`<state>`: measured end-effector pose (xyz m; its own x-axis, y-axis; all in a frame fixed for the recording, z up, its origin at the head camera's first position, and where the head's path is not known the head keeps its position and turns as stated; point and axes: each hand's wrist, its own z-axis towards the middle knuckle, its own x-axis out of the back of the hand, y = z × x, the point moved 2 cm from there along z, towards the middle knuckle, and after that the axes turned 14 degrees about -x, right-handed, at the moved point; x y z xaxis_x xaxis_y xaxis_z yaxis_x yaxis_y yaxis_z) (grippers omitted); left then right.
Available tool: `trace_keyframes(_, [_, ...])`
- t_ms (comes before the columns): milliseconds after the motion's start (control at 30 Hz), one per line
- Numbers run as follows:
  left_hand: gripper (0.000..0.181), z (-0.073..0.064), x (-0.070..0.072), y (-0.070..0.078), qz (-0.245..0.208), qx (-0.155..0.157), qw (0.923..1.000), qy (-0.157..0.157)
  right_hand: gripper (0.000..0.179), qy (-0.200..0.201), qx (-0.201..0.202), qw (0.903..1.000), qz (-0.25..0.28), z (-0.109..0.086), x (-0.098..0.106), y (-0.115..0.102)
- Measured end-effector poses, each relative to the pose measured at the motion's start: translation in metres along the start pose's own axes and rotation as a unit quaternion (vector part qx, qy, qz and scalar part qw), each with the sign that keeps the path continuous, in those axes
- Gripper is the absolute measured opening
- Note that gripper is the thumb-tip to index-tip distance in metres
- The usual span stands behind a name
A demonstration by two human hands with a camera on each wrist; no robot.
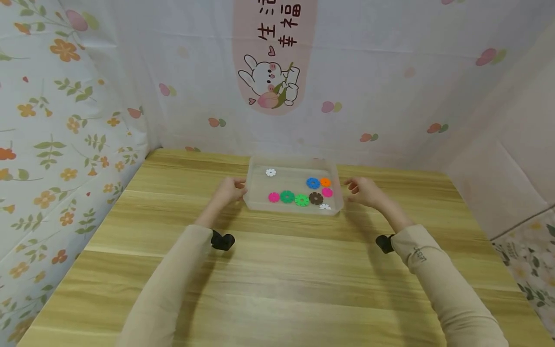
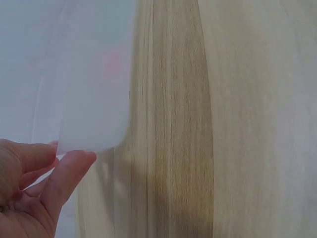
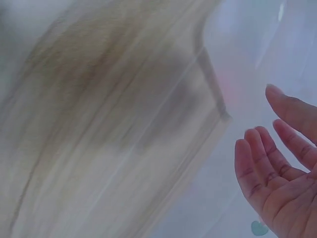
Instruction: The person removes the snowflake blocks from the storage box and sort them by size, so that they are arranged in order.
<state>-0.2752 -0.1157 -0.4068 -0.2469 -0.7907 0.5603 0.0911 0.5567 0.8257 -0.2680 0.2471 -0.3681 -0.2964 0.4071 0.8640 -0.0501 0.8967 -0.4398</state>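
Note:
A translucent plastic box [image 1: 295,210] stands at the back of the wooden table. Inside lie several notched plastic discs, among them a blue disc [image 1: 313,183], a brown disc [image 1: 316,198], a bright green disc [image 1: 301,200] and a white disc [image 1: 270,172]. At the box's left end is my left hand [image 1: 231,190], its thumb and fingertips against the end wall in the left wrist view, with no clear grip around it. My right hand [image 1: 363,191] is just off the right end, fingers loosely bent and apart from the box, holding nothing.
Behind the box hangs a white printed cloth [image 1: 373,101], close to the table's [image 1: 277,279] back edge. A floral cloth [image 1: 65,144] borders the left side. Black wrist mounts [image 1: 223,240] sit at both sleeves' cuffs.

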Motion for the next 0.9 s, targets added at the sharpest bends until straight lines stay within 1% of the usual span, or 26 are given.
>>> trace_keyframes(100, [0.043, 0.001, 0.002, -0.001, -0.022, 0.013, 0.9997, 0.003, 0.044, -0.003, 0.0, 1.0, 0.006, 0.004, 0.001, -0.006])
trace_keyframes(167, [0.043, 0.002, 0.002, -0.003, -0.045, 0.023, 0.9987, 0.006, 0.043, -0.003, 0.002, 1.0, 0.008, 0.008, 0.001, -0.011])
trace_keyframes(300, [0.045, 0.004, 0.001, -0.006, -0.093, 0.046, 0.9946, 0.002, 0.044, -0.009, 0.007, 0.9998, 0.016, 0.015, -0.003, -0.023])
trace_keyframes(433, [0.046, 0.005, 0.0, -0.007, -0.106, 0.061, 0.9925, -0.009, 0.043, -0.02, 0.012, 0.9995, 0.022, 0.022, -0.008, -0.034])
trace_keyframes(633, [0.047, 0.006, -0.001, -0.006, -0.12, 0.07, 0.9902, -0.011, 0.041, -0.033, 0.025, 0.9988, 0.025, 0.035, -0.014, -0.048])
trace_keyframes(733, [0.047, 0.01, -0.002, -0.008, -0.123, 0.077, 0.9894, -0.01, 0.043, -0.039, 0.034, 0.9982, 0.031, 0.04, -0.017, -0.054])
trace_keyframes(767, [0.047, 0.012, -0.002, -0.011, -0.122, 0.076, 0.9896, -0.009, 0.043, -0.04, 0.037, 0.998, 0.033, 0.042, -0.017, -0.056])
trace_keyframes(833, [0.047, 0.012, -0.003, -0.012, -0.14, 0.062, 0.9882, -0.008, 0.044, -0.046, 0.038, 0.9975, 0.037, 0.045, -0.019, -0.06])
trace_keyframes(900, [0.046, 0.027, -0.008, -0.041, -0.169, 0.023, 0.9854, -0.001, 0.043, -0.049, 0.043, 0.9971, 0.039, 0.048, -0.021, -0.065])
